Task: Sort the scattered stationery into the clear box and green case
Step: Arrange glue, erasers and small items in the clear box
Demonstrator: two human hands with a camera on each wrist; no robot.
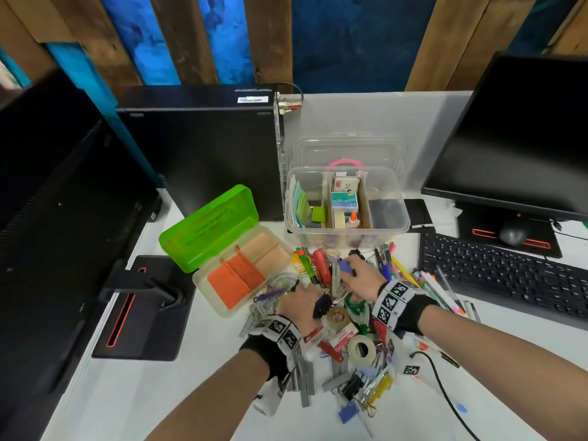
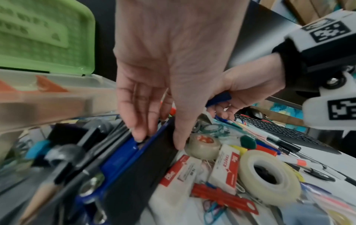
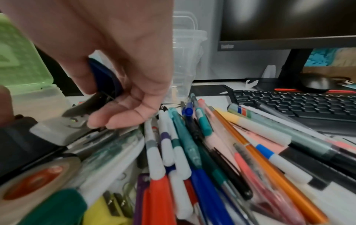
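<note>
A heap of stationery point(image 1: 350, 329) lies on the white desk in the head view. Behind it to the left is the green case point(image 1: 222, 249), open, with orange dividers. The clear box point(image 1: 346, 202) stands behind the heap, lid off, partly filled. My left hand point(image 1: 297, 302) reaches into the heap; in the left wrist view its fingers point(image 2: 138, 134) and thumb pinch a blue and black stapler point(image 2: 123, 161). My right hand point(image 1: 358, 276) is farther back, fingers curled round a blue staple remover point(image 3: 104, 79) with metal claws.
Pens and markers point(image 3: 212, 144) fan out on the right of the heap, beside a black keyboard point(image 1: 502, 272). Tape rolls point(image 2: 269, 175), staple boxes point(image 2: 225, 167) and binder clips point(image 1: 353, 389) lie nearer me. Monitors flank the desk; a black PC tower point(image 1: 203, 148) stands behind the case.
</note>
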